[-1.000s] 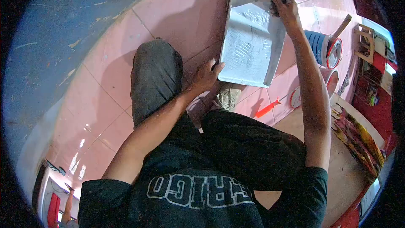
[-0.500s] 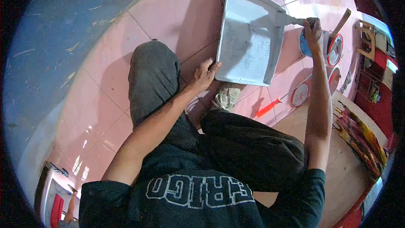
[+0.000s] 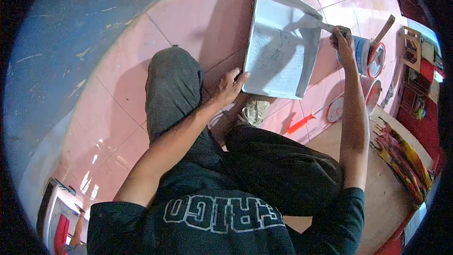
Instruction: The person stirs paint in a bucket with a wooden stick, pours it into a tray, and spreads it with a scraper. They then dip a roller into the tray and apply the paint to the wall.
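Note:
My left hand (image 3: 230,87) grips the near left edge of a shallow paint tray (image 3: 273,78), its thumb at the rim. The tray is coated with wet-looking whitish paint and tilts over the tiled floor. My right hand (image 3: 342,42) is closed around the handle of a pale, paint-smeared paintbrush (image 3: 325,25). Its head reaches over the tray's right wall, onto the paint inside. Just right of that hand, a blue and white paint bucket (image 3: 361,53) with a red rim lies close, a wooden stick (image 3: 384,29) sticking out of it.
An orange handle (image 3: 300,123) with a thin metal rod lies on the pink tiles (image 3: 184,16), near a round lid (image 3: 335,109). Another open can (image 3: 372,92) is beside the bucket. A stained cloth (image 3: 401,156) rests on a board at right. A blue wall (image 3: 61,61) borders the left.
My right hand has shifted slightly left, carrying the brush further into the tray. The tray has moved a little right and down; my left hand still holds its edge.

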The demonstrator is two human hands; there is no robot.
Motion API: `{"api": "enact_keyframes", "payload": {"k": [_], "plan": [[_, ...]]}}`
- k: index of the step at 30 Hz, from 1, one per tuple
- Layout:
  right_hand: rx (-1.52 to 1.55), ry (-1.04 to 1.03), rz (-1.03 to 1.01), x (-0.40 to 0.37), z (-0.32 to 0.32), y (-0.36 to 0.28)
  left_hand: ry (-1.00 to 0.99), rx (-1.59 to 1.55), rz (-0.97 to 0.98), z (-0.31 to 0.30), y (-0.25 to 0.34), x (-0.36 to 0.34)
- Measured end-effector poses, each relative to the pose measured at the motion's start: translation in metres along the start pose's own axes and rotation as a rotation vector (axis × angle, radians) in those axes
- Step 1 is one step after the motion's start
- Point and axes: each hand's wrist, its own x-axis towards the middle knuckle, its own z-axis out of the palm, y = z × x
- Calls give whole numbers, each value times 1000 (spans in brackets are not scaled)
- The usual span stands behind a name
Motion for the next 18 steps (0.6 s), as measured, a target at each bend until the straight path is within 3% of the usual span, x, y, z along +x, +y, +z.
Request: {"api": "enact_keyframes", "payload": {"k": [11,13,17,18], "plan": [[28,-89,17,6,68,-47,-41,-26,59,3,-5,1],[9,-102,-17,5,78,-57,51,-26,36,7,-7,-3],[22,-130,-35,6,94,-73,47,1,73,5,-5,3],[11,-137,-50,7,97,-75,-44,-27,58,-2,0,3]]}}
